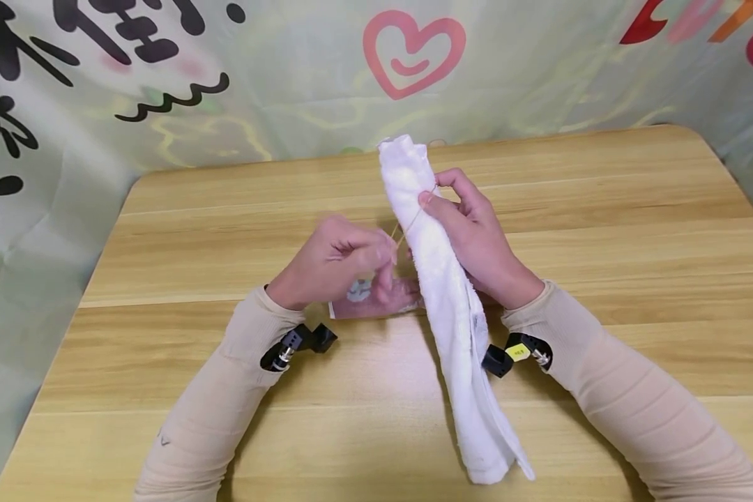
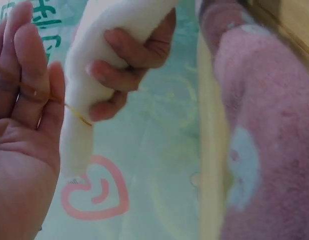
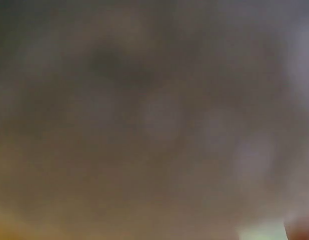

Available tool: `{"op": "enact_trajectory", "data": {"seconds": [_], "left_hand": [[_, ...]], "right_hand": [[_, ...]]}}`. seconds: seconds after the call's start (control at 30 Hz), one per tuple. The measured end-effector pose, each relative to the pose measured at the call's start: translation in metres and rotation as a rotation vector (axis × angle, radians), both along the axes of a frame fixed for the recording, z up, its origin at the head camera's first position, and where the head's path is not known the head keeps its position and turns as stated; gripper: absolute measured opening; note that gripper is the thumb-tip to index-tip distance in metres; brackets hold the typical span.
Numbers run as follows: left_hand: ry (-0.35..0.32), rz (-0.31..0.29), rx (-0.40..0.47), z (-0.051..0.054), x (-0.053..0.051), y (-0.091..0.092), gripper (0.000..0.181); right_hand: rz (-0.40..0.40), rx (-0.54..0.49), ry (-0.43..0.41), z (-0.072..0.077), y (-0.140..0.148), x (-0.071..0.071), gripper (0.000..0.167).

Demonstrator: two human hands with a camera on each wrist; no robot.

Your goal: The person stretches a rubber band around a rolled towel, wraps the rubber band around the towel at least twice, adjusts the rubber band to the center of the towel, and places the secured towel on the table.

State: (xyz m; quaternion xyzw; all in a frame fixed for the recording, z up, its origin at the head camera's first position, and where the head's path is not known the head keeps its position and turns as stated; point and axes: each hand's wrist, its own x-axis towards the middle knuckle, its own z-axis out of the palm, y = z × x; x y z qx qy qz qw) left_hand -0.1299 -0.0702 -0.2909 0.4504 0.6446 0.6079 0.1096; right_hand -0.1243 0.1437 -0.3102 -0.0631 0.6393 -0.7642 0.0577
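A white towel (image 1: pixel 442 279), rolled long and narrow, is held over the table by the right hand (image 1: pixel 483 240), whose thumb and fingers grip it near its upper end. A thin yellowish band (image 1: pixel 404 237) loops round the towel there. To the left of the towel, the left hand (image 1: pixel 345 261) pulls the band out with its fingers. In the left wrist view the band (image 2: pixel 77 114) stretches from the towel (image 2: pixel 82 90) across the left hand's fingers (image 2: pixel 32 82). The right wrist view is too blurred to tell anything.
On the wooden table (image 1: pixel 163 348), a flat pinkish packet (image 1: pixel 358 300) with a pale figure lies behind the left hand and towel. A printed cloth (image 1: pixel 314 84) hangs beyond the far edge. Pink fluffy fabric (image 2: pixel 269 125) fills the right of the left wrist view.
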Motion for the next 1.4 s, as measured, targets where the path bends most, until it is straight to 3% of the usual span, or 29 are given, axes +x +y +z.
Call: {"op": "enact_trajectory", "data": {"seconds": [0.1, 0.17, 0.27, 0.37, 0.5, 0.67, 0.8, 0.87, 1.03, 1.2, 1.4], "left_hand": [[0.042, -0.112, 0.064, 0.003, 0.001, 0.001, 0.038], [0.098, -0.135, 0.112, 0.004, 0.001, 0.003, 0.044], [0.172, -0.113, 0.177, 0.005, 0.002, 0.008, 0.035], [0.170, -0.093, 0.238, 0.004, 0.002, 0.012, 0.025], [0.156, -0.075, 0.252, 0.002, 0.005, 0.017, 0.045], [0.198, -0.047, 0.131, 0.003, 0.010, 0.018, 0.069], [0.267, -0.010, 0.096, 0.005, 0.014, 0.020, 0.080], [0.273, -0.001, 0.125, 0.005, 0.016, 0.023, 0.082], [0.259, 0.076, 0.201, 0.009, 0.019, 0.030, 0.081], [0.232, 0.186, 0.222, 0.009, 0.022, 0.032, 0.076], [0.183, 0.293, 0.280, 0.005, 0.022, 0.036, 0.094]], "right_hand": [[0.000, -0.006, -0.005, -0.001, 0.001, 0.000, 0.010], [0.004, 0.004, -0.009, -0.001, 0.002, 0.000, 0.009], [0.028, -0.003, -0.014, -0.001, 0.002, 0.002, 0.010], [0.053, -0.035, -0.010, -0.002, 0.000, 0.003, 0.011], [0.063, -0.061, -0.004, -0.003, -0.001, 0.005, 0.012], [0.042, -0.007, 0.017, -0.004, -0.002, 0.003, 0.012], [0.015, 0.021, 0.056, -0.005, -0.001, 0.002, 0.009], [0.031, -0.025, 0.065, -0.006, 0.000, 0.002, 0.008], [0.057, -0.120, 0.064, -0.006, -0.001, 0.001, 0.012], [0.002, -0.098, 0.060, -0.004, -0.001, 0.001, 0.017], [-0.050, -0.092, 0.078, -0.003, -0.003, 0.000, 0.016]]}}
